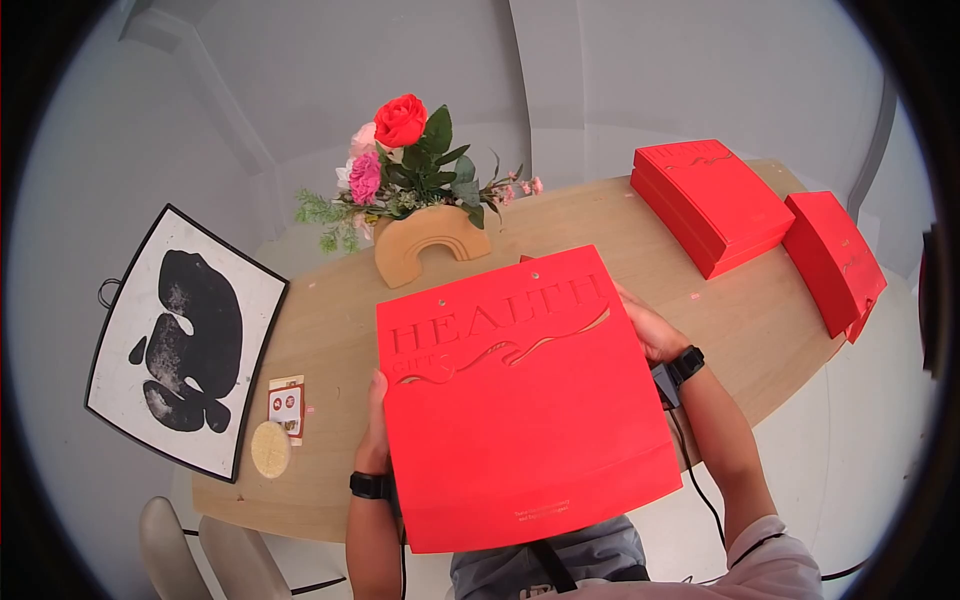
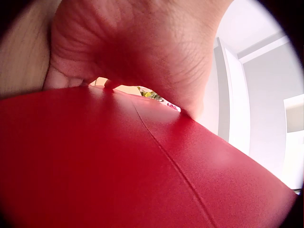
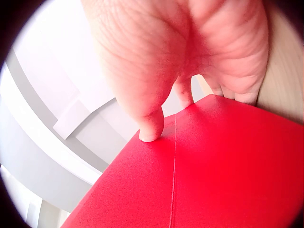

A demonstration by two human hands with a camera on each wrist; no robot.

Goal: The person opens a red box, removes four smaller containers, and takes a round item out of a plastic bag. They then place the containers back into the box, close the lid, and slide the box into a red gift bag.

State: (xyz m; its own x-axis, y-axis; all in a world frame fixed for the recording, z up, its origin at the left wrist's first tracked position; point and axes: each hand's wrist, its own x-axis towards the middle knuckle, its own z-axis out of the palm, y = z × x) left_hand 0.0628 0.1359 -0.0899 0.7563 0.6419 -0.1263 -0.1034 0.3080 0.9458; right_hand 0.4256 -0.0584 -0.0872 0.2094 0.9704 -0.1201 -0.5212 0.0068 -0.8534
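A red paper gift bag (image 1: 535, 430), lettered HEALTH GIFTS and with two holes near its top edge, is held in front of the body, its broad face toward the head camera. My left hand (image 1: 374, 428) holds its left side, thumb along the front edge. On the opposite side, my right hand (image 1: 655, 332) grips near the upper corner, its fingers partly hidden behind the bag. Both wrist views show a creased side panel; the right thumb (image 3: 151, 129) presses on it while the other fingers reach to the far edge.
Beyond the bag, an arch-shaped vase (image 1: 400, 255) holds flowers. Red boxes (image 1: 710, 210) and another red bag (image 1: 835, 260) occupy the table's right end. To the left are a framed black-and-white picture (image 1: 130, 300), a small card (image 1: 286, 402) and a pale oval pad (image 1: 271, 450). Chairs (image 1: 240, 560) stand at the lower left.
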